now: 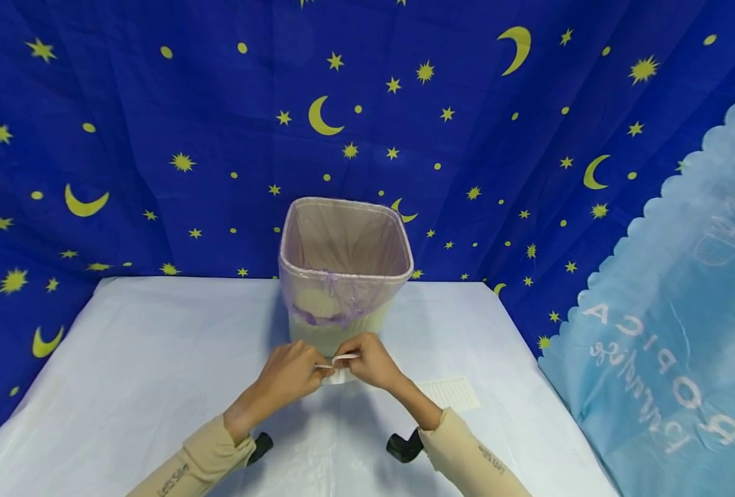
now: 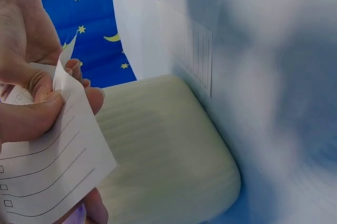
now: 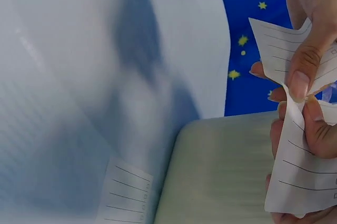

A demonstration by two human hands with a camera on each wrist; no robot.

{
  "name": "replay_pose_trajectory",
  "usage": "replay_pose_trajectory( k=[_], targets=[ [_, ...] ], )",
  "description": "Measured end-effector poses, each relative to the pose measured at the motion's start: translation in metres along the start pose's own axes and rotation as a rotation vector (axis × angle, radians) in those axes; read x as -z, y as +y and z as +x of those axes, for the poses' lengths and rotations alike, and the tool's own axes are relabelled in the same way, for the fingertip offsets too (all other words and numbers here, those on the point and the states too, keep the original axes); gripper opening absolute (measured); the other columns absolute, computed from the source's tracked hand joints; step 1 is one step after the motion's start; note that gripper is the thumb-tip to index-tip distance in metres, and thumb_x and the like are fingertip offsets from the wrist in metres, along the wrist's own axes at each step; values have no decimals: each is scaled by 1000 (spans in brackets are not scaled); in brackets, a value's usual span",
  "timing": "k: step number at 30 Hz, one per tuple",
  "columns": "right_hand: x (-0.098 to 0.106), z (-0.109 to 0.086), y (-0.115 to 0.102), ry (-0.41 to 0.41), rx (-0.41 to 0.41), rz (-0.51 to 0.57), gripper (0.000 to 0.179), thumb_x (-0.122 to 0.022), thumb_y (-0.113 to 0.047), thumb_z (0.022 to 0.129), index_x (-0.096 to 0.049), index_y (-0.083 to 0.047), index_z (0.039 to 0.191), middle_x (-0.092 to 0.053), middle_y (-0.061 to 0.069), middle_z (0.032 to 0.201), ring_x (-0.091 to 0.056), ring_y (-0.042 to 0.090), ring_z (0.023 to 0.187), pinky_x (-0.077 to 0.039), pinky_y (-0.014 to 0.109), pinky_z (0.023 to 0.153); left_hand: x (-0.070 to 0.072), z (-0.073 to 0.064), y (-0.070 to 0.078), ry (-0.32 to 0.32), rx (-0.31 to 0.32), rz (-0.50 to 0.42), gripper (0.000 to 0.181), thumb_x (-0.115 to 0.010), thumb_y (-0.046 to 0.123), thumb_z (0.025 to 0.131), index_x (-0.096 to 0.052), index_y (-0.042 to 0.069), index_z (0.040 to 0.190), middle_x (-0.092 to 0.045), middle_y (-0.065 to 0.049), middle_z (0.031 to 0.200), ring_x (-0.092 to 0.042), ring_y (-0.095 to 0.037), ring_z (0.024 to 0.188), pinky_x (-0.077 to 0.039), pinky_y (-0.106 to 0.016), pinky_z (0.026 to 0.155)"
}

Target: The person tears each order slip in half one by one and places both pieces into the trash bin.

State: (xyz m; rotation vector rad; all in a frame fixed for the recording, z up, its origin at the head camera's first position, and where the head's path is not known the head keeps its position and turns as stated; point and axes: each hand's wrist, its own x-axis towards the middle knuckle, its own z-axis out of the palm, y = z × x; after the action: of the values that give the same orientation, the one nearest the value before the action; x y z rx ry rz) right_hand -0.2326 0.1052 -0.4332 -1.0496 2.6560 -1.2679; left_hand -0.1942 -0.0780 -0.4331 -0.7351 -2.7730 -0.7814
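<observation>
Both hands meet over the near side of the table, in front of the bin. The left hand [image 1: 289, 371] pinches a white paper sheet [image 2: 58, 171] printed with lines and small checkboxes. Right beside it, the right hand [image 1: 370, 360] pinches the same paper between thumb and fingers. In the right wrist view the paper [image 3: 305, 176] narrows and bends sharply where the two thumbs [image 3: 299, 84] come together, and its upper part flares out at an angle. Just beyond the hands stands a pale bin [image 1: 342, 338] with a translucent purple liner [image 1: 336, 317] folded over its rim.
Another lined sheet [image 1: 454, 393] lies on the white-covered table [image 1: 174, 359], right of the bin. A blue curtain [image 1: 218, 124] with moons and stars hangs behind. A light blue printed cloth [image 1: 684, 310] hangs at the right. Black devices [image 1: 404, 447] sit at both wrists.
</observation>
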Motion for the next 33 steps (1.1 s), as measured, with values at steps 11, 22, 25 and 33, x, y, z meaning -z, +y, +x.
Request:
replay_pose_trajectory(
  k=[11,22,25,33],
  targets=[
    [2,0,10,-123,-102,47,6,-71,1,83,-74,1,78,-72,11,75,-51,-2,63,-45,15,61,-2,-1,0,-31,11,-1,9,-75,16,83,-80,14,91,-75,-1,79,-44,-1,46,-36,-22,45],
    [9,-2,-1,-224,20,-201,11,-80,-8,79,-71,-9,72,-58,-10,62,-39,-5,56,-34,12,54,-6,-2,-5,-89,13,-15,5,-75,18,85,-79,18,85,-72,4,74,-46,-2,47,-36,-22,45],
    [6,-2,-6,-214,45,-283,27,-77,-4,78,-59,-11,60,-39,-13,55,-28,-3,52,-24,12,50,-6,-2,-5,-107,40,-50,9,-75,19,85,-79,15,91,-75,-1,84,-52,-3,51,-39,-23,47],
    [1,-5,-12,-164,86,-418,15,-74,-2,82,-69,-14,72,-56,-9,59,-33,-3,53,-27,11,50,-6,-5,-7,-108,72,-58,9,-75,20,86,-76,15,78,-62,13,58,-44,-2,44,-34,-22,43]
  ],
)
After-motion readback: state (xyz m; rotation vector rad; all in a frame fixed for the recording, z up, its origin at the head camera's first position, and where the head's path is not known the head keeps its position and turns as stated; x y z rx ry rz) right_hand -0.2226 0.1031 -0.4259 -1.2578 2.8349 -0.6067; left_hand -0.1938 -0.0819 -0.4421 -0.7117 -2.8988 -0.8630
